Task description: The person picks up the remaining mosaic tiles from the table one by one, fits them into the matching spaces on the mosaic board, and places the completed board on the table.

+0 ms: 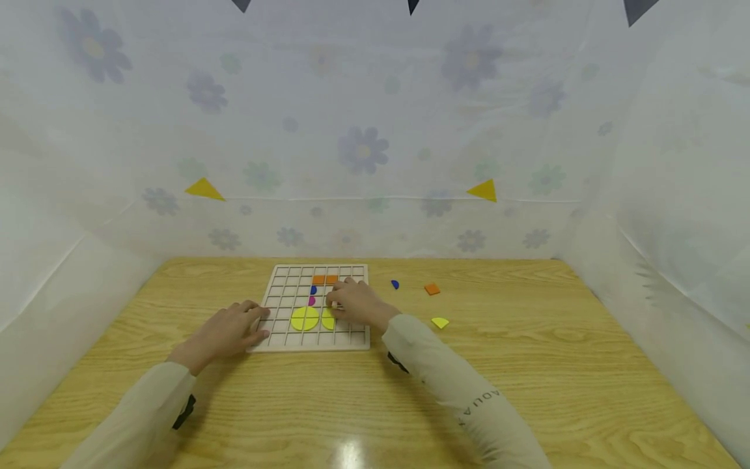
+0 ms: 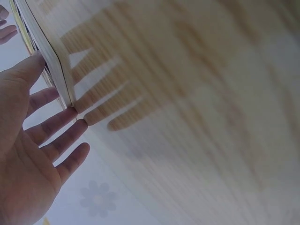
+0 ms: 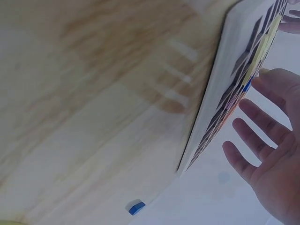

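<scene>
While the left hand (image 1: 234, 331), fingers spread, touches the pale gridded board (image 1: 312, 349) on the wood-grained counter (image 1: 293, 404), the head view has the right hand (image 1: 359, 304) above it, near flat yellow pieces (image 1: 299, 313) in its cells. From the left wrist, straight fingers meet the edge. From the right wrist, fingers part loosely; whether that grip pinches anything, I can't tell.

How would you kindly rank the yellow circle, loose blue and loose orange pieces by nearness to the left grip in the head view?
1. Yellow circle: on the board.
2. Loose blue piece: right of board.
3. Loose orange piece: farther right.
</scene>
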Available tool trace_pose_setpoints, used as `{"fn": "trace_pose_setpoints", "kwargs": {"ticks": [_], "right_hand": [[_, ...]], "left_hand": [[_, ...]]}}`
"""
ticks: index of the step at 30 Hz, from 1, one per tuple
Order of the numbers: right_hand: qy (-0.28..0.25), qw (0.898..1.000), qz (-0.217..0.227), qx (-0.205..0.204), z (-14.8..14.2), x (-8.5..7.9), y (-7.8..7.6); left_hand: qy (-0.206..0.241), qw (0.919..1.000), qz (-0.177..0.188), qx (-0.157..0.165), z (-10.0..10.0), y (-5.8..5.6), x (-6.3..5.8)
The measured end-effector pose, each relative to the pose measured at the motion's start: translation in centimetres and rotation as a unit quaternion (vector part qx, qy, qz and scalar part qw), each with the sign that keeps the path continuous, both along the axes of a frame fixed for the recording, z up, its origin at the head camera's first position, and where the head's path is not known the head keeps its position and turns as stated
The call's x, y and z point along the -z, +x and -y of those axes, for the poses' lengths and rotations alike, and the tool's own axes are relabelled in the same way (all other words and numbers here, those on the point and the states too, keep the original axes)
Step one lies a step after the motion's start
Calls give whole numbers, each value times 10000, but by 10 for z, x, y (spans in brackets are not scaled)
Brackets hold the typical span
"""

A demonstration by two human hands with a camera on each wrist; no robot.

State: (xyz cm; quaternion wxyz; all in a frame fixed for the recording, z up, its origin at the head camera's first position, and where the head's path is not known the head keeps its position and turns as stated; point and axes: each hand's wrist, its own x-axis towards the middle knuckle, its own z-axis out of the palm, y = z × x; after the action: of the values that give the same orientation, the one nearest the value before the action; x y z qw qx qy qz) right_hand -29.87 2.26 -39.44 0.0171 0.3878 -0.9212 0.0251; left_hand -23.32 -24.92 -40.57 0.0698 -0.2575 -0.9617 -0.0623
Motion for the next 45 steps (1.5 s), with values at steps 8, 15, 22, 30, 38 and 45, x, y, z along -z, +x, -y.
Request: {"fn": "trace_pose_setpoints", "kwargs": {"ticks": [8,15,22,30,38,45], "right_hand": [[-82,9999,78,15,-7,-6,2],[-60,9999,-30,127,-20,-5,2],[-130,9996,-69,236,-42,-8,9],[-242,9985,-16,487,-67,-3,12],[-482,9980,-224,351,-95,-4,23],[-640,9967,-342,376,-118,1,31]], "left_hand": [[-18,9999,91,-71,0,1,-1],[-7,10000,34,-47,0,-1,0],[-71,10000,13,-55,3,-3,3],[-102,9999,15,-45,2,-3,3],[-49,10000,0,-77,2,-2,3],[-49,10000,-22,-40,2,-2,3]]}}
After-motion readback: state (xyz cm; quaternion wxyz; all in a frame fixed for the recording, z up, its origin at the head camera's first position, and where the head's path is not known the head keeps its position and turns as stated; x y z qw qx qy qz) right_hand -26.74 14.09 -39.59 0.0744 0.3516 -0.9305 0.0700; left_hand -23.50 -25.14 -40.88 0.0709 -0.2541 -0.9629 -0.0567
